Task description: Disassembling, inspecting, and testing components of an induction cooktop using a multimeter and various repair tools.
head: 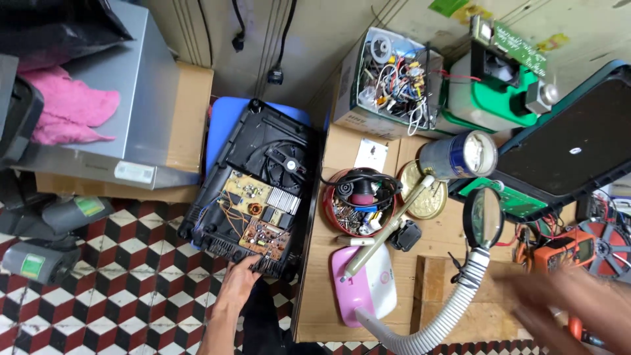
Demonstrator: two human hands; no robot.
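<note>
While the left hand (238,279) grips the near edge of the opened cooktop base (253,190) lying on the blue stool (220,125), the blurred right hand (559,299), grip unreadable, reaches near the orange multimeter (565,250) at the worktop's right edge; probing seemingly needs steadiness.

A red, black and white checkered floor (138,289) meets a cardboard-covered workbench (328,289) below a pale wall (315,33).
</note>
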